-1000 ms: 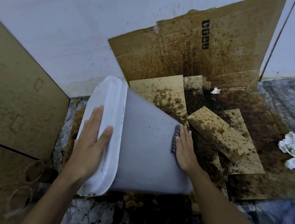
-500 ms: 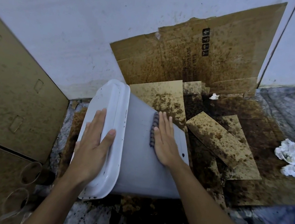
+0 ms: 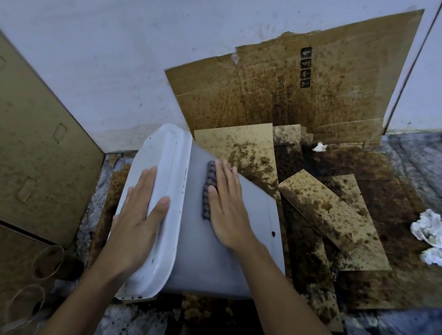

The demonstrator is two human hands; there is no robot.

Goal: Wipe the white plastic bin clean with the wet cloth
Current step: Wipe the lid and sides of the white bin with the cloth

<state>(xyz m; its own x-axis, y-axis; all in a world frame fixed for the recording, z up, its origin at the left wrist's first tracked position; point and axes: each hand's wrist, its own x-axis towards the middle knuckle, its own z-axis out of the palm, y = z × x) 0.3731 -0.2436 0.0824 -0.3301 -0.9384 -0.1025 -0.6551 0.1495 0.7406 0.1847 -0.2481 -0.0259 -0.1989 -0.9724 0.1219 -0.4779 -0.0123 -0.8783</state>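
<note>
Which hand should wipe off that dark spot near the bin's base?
Right. The right hand already presses the cloth flat on the bin wall, nearer the spot. The left hand is steadying the rim.

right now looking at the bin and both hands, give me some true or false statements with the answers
1. The white bin lies tipped on its side. True.
2. The left hand rests flat on the bin's lid end. True.
3. The right hand is lifted clear of the bin. False: it presses flat on the bin's side, with the dark cloth under its fingers.
4. The cloth sits at the far end of the bin, away from the lid. False: it is close to the lid edge.
5. Crumpled white paper lies on the floor to the right. True.
6. The cardboard against the wall is spotless. False: it is covered in brown splatter.
</note>
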